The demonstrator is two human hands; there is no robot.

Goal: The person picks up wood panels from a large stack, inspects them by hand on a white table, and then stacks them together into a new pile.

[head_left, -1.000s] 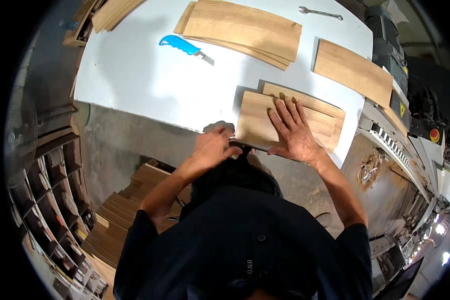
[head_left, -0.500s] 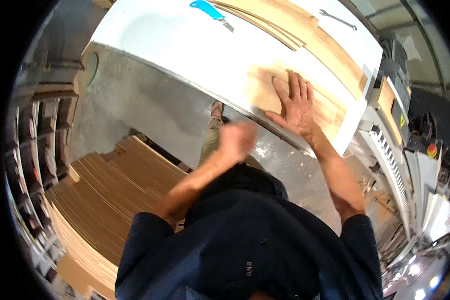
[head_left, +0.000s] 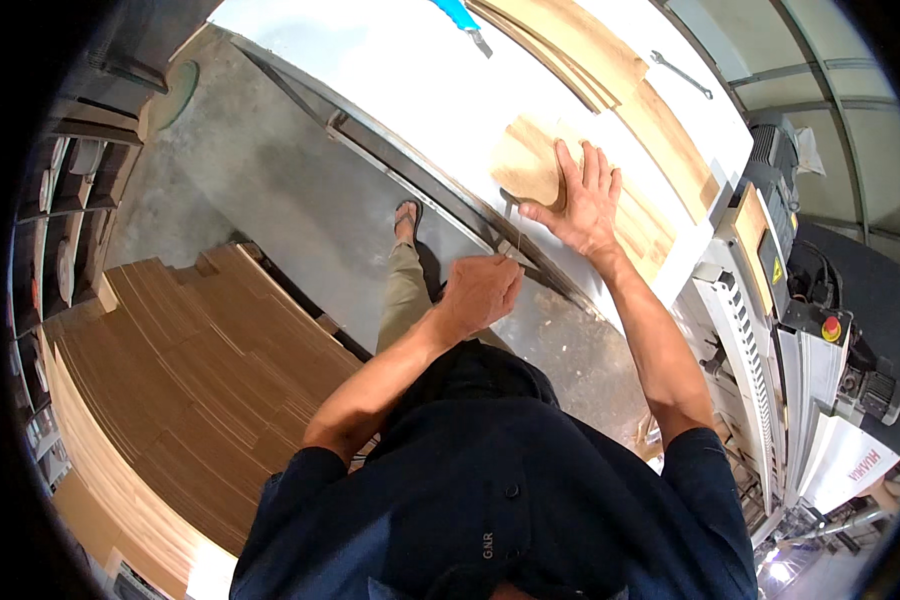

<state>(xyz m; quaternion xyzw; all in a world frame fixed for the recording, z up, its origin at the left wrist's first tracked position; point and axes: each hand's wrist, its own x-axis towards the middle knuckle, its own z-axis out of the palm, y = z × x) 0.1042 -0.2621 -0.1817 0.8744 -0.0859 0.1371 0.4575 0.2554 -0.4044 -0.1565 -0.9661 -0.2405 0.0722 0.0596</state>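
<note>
A light wood board (head_left: 527,150) with a rounded left end lies on the white tabletop (head_left: 370,70), close to its near edge. My right hand (head_left: 588,205) rests flat on the board with fingers spread, thumb toward the edge. Below that edge, my left hand (head_left: 478,295) is closed round a thin-framed hand saw (head_left: 511,203), which looks like a coping saw. Its dark upper end stands at the board's near side, and a fine line like a blade runs down toward my fist. The fingers hide its handle.
Wood strips and planks (head_left: 580,50) lie farther back, with a blue utility knife (head_left: 458,14) and a wrench (head_left: 682,75). Brown boards are stacked (head_left: 190,350) at lower left, by shelving (head_left: 70,190). At right stands a machine with a red button (head_left: 831,327).
The view has shifted slightly. My left hand, smeared by motion before, now shows sharply beside the table edge, and the saw has become visible. My right hand stays spread on the board.
</note>
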